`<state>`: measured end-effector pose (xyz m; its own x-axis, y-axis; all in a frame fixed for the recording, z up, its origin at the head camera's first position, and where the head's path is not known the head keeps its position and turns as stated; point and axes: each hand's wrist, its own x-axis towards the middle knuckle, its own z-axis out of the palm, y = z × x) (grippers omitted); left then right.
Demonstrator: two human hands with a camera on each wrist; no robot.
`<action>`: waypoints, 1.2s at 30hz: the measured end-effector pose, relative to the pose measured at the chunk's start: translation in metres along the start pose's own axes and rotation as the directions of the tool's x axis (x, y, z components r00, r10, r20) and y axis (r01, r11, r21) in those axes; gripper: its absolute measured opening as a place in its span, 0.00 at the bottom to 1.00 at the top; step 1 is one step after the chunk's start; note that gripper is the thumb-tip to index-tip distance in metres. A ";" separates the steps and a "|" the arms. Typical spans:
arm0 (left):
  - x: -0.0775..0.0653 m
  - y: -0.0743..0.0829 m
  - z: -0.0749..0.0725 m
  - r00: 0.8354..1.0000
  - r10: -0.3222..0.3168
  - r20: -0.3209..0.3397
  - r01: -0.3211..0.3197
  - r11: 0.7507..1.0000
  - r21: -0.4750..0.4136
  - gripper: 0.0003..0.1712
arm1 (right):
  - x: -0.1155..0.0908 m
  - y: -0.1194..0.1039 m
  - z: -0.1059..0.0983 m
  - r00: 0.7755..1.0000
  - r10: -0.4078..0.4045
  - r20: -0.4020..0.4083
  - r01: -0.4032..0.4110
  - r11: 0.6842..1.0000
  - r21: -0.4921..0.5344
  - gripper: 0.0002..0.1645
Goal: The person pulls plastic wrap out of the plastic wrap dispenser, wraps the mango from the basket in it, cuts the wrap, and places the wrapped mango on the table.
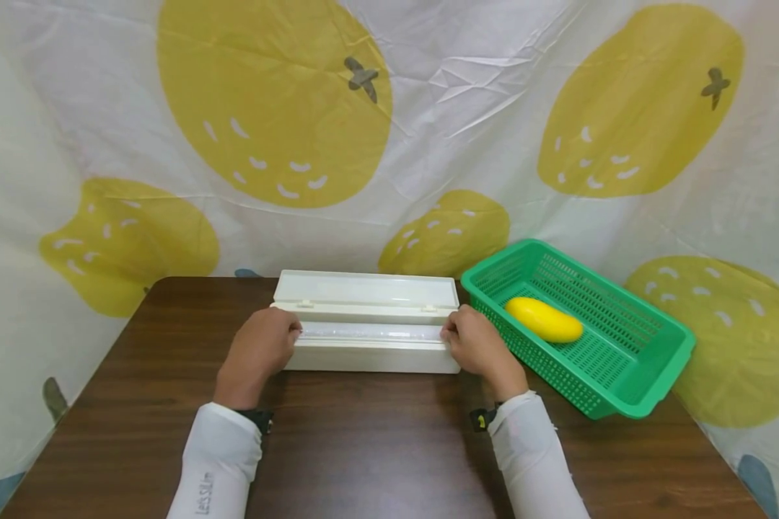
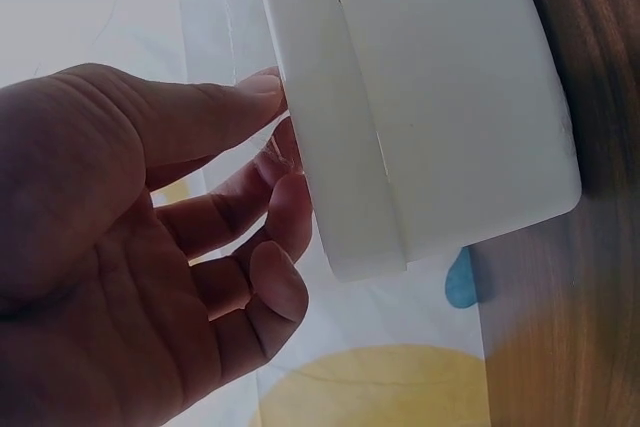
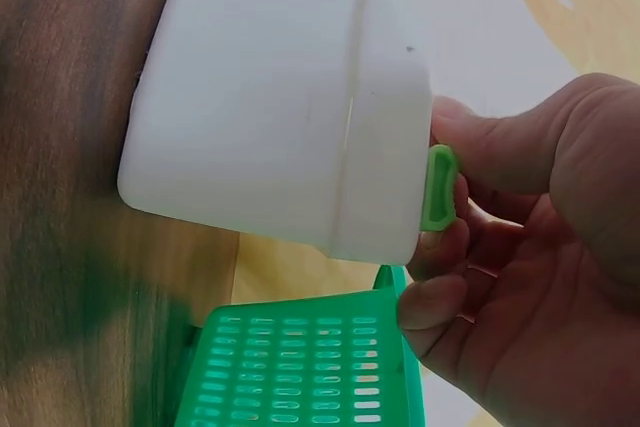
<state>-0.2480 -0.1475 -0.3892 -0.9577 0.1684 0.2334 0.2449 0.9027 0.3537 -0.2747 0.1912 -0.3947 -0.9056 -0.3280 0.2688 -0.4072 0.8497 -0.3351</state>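
Observation:
A long white cling film dispenser box [image 1: 370, 359] lies on the table with its lid [image 1: 366, 288] raised at the back. Clear cling film [image 1: 371, 332] stretches along its open top. At the left end, my left hand [image 1: 263, 348] pinches the film between thumb and fingertips; the left wrist view shows these fingers [image 2: 285, 202] close against the box's rim. My right hand [image 1: 480, 342] pinches the film at the other end. Beside its thumb, in the right wrist view, a small green plastic piece [image 3: 439, 188] sits on the box edge.
A green perforated basket [image 1: 678, 344] stands on the right, close to my right hand, with a yellow oblong fruit or vegetable [image 1: 544, 319] inside. Brown wood-grain table [image 1: 370, 447] extends in front of the box. Behind hangs a white cloth printed with yellow lemons [image 1: 279, 101].

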 end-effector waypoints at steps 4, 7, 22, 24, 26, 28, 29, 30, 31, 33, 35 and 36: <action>0.000 0.000 0.000 1.000 0.004 -0.014 -0.004 1.000 -0.006 0.08 | 0.001 -0.001 0.002 1.000 0.017 -0.018 -0.018 1.000 -0.013 0.08; 0.000 0.000 0.000 0.999 0.013 -0.038 -0.013 1.000 -0.016 0.07 | 0.002 -0.002 0.004 0.999 0.029 -0.036 -0.030 0.999 -0.024 0.08; 0.002 0.000 -0.003 0.989 0.017 -0.146 -0.022 0.999 -0.029 0.09 | 0.005 -0.007 0.005 0.990 0.045 -0.132 -0.045 0.999 0.006 0.05; 0.002 0.000 -0.003 0.988 0.007 -0.153 -0.011 0.999 -0.030 0.09 | 0.005 -0.006 0.005 0.990 0.052 -0.133 -0.051 0.999 0.013 0.05; 0.002 0.000 -0.003 0.987 -0.001 -0.161 -0.003 1.000 -0.027 0.10 | 0.006 -0.006 0.005 0.989 0.061 -0.136 -0.058 0.998 0.022 0.06; 0.002 0.000 -0.003 0.986 -0.006 -0.169 0.002 1.000 -0.024 0.10 | 0.007 -0.006 0.006 0.987 0.062 -0.146 -0.057 0.998 0.037 0.05; 0.002 0.000 -0.003 0.985 -0.007 -0.173 0.003 1.000 -0.022 0.10 | 0.008 -0.006 0.006 0.987 0.065 -0.149 -0.059 0.997 0.045 0.05; 0.002 0.000 -0.003 0.984 -0.004 -0.179 0.000 1.000 -0.022 0.10 | 0.008 -0.006 0.006 0.986 0.066 -0.152 -0.059 0.997 0.052 0.05; 0.001 0.000 -0.003 0.982 -0.001 -0.187 -0.003 1.000 -0.021 0.10 | 0.008 -0.006 0.006 0.986 0.066 -0.155 -0.058 0.997 0.059 0.04; 0.001 0.001 -0.004 0.980 0.004 -0.197 -0.009 1.000 -0.024 0.10 | 0.009 -0.007 0.006 0.985 0.064 -0.163 -0.053 0.996 0.073 0.04; 0.001 0.001 -0.004 0.978 0.008 -0.208 -0.014 0.999 -0.029 0.10 | 0.009 -0.008 0.006 0.983 0.064 -0.172 -0.049 0.995 0.085 0.04; 0.001 0.001 -0.004 0.976 0.010 -0.215 -0.017 0.999 -0.033 0.10 | 0.009 -0.008 0.006 0.982 0.060 -0.179 -0.044 0.995 0.090 0.04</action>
<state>-0.2481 -0.1479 -0.3849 -0.9003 0.0879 0.4264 0.2661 0.8862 0.3793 -0.2802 0.1791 -0.3953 -0.8927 -0.1972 0.4051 -0.3755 0.8226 -0.4270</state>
